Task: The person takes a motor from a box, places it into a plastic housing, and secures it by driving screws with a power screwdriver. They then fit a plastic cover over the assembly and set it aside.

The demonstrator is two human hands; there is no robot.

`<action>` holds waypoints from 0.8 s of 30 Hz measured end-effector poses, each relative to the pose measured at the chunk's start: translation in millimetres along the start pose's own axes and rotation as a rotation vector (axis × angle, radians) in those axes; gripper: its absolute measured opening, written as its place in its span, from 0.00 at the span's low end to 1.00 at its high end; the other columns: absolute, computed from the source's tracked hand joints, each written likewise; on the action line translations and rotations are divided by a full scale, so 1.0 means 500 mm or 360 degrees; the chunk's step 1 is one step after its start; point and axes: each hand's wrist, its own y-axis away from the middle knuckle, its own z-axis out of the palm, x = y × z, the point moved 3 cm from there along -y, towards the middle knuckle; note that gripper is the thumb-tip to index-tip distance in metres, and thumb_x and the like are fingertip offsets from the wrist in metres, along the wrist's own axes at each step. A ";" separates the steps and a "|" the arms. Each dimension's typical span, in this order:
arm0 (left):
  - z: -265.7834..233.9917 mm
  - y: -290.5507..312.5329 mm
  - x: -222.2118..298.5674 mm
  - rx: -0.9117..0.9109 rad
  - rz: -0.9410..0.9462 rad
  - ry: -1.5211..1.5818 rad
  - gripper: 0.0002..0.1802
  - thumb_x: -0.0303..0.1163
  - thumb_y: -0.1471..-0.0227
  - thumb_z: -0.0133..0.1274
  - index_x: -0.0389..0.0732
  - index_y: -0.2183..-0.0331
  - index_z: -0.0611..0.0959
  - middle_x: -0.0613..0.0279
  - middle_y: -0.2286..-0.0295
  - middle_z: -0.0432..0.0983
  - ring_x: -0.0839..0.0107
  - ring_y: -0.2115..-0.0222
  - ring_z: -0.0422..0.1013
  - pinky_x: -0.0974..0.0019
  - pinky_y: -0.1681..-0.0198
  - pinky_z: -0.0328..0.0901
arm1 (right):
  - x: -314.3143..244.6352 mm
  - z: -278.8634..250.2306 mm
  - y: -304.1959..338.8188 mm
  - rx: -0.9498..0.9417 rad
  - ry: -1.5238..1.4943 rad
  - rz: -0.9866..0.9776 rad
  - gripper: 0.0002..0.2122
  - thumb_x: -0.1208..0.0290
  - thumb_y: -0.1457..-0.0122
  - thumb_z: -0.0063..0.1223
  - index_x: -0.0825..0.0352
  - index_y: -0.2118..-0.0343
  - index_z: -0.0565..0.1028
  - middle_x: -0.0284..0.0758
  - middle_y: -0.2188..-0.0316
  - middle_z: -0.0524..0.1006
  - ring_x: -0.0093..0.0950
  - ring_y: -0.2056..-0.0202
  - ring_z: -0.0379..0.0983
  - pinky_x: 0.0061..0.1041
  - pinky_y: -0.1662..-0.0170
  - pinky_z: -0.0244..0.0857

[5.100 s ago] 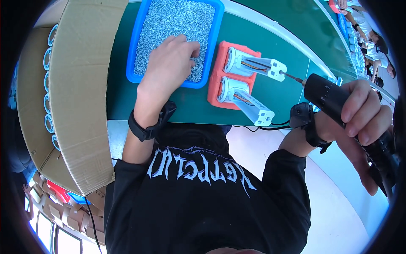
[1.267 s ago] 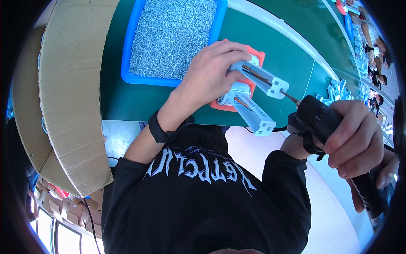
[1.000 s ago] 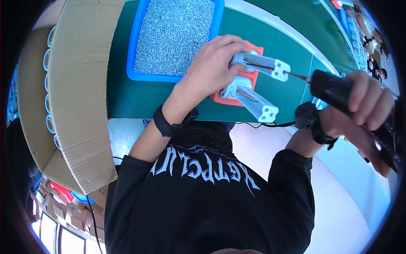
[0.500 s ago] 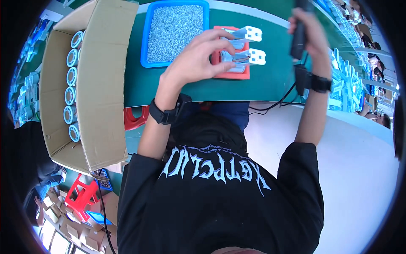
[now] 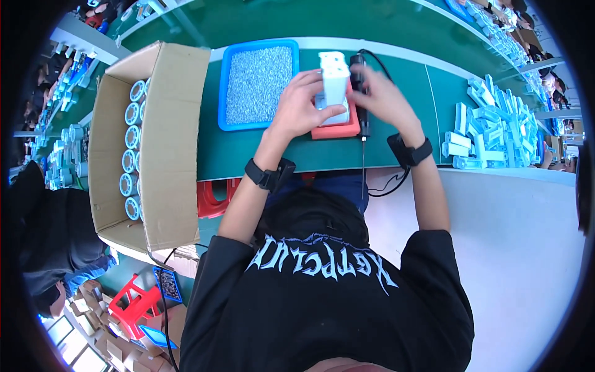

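My left hand (image 5: 302, 105) is closed on a white plastic housing (image 5: 335, 84) that stands tall at the orange fixture (image 5: 336, 131). Its thumb and fingers lie along the housing's left side. Another pale housing part shows low in the fixture, mostly hidden by the hand. My right hand (image 5: 390, 102), a little blurred, has its thumb and fingers apart at the housing's right side. Below these fingers a black electric screwdriver (image 5: 363, 118) lies beside the fixture, its long thin bit pointing toward me past the table edge.
A blue tray (image 5: 225, 93) full of small metal screws lies left of the fixture. Further left, a cardboard box (image 5: 175, 149) holds several white cylindrical parts. Light-blue plastic housings (image 5: 486, 133) are heaped at the right. A black cable (image 5: 396, 180) hangs near my right wrist.
My right hand has come down and left from the upper right, and the screwdriver now lies beside the fixture. The housings, tilted right before, now show one standing upright in my left hand.
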 end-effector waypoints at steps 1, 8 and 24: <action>-0.005 -0.008 -0.005 0.0011 -0.0128 0.0147 0.27 0.39 0.61 0.65 0.39 0.58 0.79 0.58 0.62 0.76 0.60 0.57 0.70 0.61 0.56 0.66 | -0.015 -0.004 0.006 -0.0097 -0.0147 -0.0210 0.23 0.58 0.48 0.56 0.66 0.53 0.68 0.44 0.67 0.76 0.44 0.68 0.73 0.39 0.63 0.67; -0.080 -0.134 -0.011 0.0671 -0.0598 0.1564 0.24 0.40 0.52 0.61 0.32 0.59 0.77 0.57 0.63 0.76 0.72 0.63 0.72 0.64 0.58 0.66 | -0.013 0.028 0.033 -0.0001 0.0241 -0.0387 0.20 0.64 0.48 0.56 0.63 0.52 0.70 0.42 0.69 0.74 0.39 0.68 0.72 0.34 0.68 0.65; 0.067 -0.827 -0.425 -0.0399 -0.0271 -0.2034 0.15 0.36 0.47 0.47 0.54 0.57 0.82 0.68 0.54 0.73 0.68 0.50 0.63 0.52 0.50 0.52 | 0.049 -0.114 0.080 -0.0131 0.0066 0.0328 0.24 0.63 0.48 0.56 0.63 0.47 0.66 0.42 0.65 0.72 0.42 0.63 0.70 0.37 0.62 0.65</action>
